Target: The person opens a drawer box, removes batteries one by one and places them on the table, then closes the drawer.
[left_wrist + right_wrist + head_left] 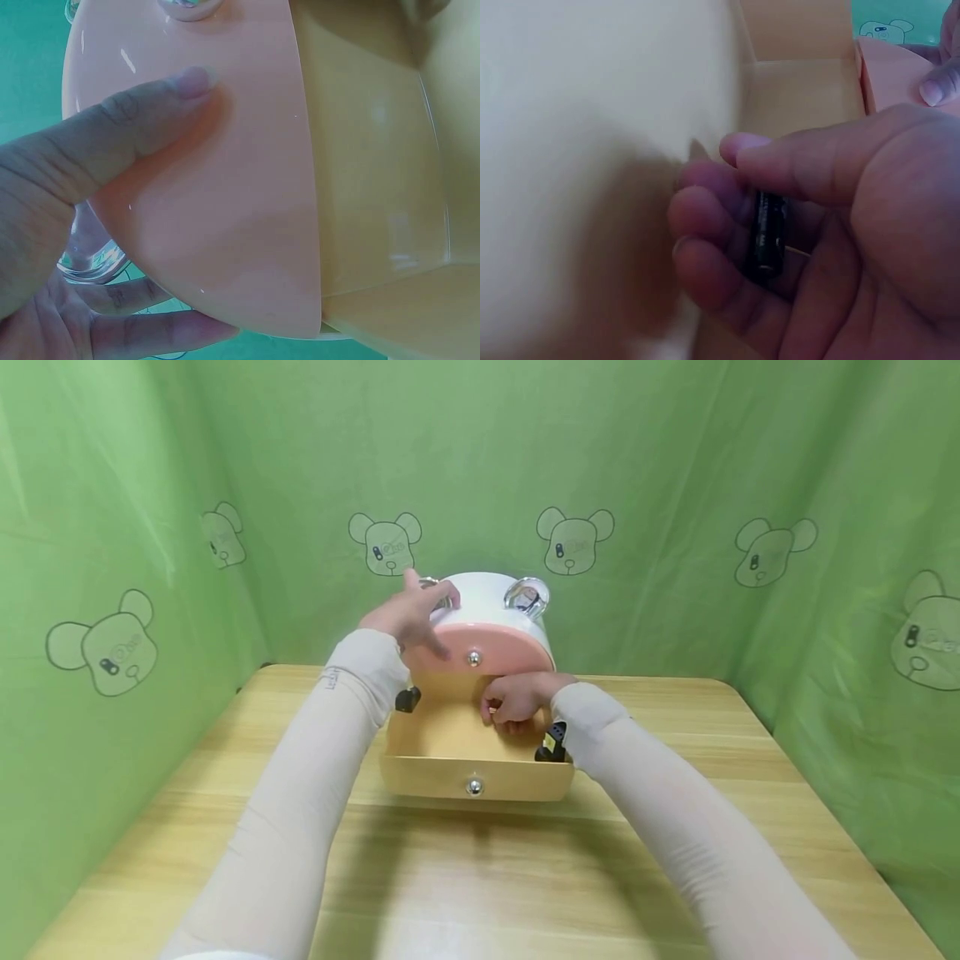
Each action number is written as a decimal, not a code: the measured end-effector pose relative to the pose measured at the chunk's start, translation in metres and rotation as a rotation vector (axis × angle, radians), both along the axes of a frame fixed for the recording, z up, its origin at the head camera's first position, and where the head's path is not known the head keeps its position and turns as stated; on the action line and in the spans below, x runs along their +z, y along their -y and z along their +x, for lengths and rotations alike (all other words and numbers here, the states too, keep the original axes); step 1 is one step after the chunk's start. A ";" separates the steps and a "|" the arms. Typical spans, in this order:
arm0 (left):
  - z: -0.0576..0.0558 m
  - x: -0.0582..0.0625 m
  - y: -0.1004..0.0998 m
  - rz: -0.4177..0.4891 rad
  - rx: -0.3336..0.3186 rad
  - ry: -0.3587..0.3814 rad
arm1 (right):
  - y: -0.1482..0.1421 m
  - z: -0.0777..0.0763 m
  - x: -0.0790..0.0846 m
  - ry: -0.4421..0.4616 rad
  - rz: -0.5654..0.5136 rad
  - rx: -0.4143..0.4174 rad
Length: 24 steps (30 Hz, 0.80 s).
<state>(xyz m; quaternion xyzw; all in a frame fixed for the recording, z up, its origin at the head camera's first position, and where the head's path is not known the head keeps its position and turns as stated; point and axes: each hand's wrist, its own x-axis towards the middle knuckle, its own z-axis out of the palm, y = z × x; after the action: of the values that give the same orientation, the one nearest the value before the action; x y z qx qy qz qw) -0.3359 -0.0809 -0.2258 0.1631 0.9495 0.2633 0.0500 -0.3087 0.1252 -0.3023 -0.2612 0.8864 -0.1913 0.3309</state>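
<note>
A small storage box with a white rounded top (482,593), a pink upper drawer (498,647) and a yellow lower drawer (442,781) pulled out stands on the table. My left hand (412,614) rests over the box's left side. Its thumb (150,124) lies straight across the pink front, with other fingers (157,334) stretched along the edge. Inside the yellow drawer, my right hand (521,697) pinches a small dark battery (767,236) between its thumb and curled fingers. One end of the battery is hidden under the thumb.
Two clear ear-shaped pieces stand on the box top, the right ear (527,597) plainly visible. Each drawer front has a silver knob (474,787). The wooden table (465,893) is surrounded by green curtains (480,460) printed with bear heads.
</note>
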 end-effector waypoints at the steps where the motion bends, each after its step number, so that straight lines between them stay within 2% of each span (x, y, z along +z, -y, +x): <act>1: 0.000 0.000 0.000 -0.001 -0.001 0.001 | 0.000 0.001 0.001 0.004 -0.003 0.001; 6: 0.001 0.000 -0.001 0.000 -0.008 0.005 | -0.001 0.003 0.006 0.022 -0.024 0.016; 13: 0.002 0.002 -0.001 -0.005 -0.014 0.003 | -0.002 0.005 0.016 -0.014 -0.037 0.048; 24: 0.001 0.000 -0.002 -0.007 -0.021 0.003 | -0.004 0.009 0.025 -0.002 -0.064 0.010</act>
<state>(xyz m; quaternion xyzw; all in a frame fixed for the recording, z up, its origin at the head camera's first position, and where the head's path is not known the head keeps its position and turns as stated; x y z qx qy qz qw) -0.3350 -0.0794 -0.2254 0.1724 0.9485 0.2599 0.0550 -0.2992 0.1293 -0.2771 -0.2763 0.8788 -0.2178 0.3223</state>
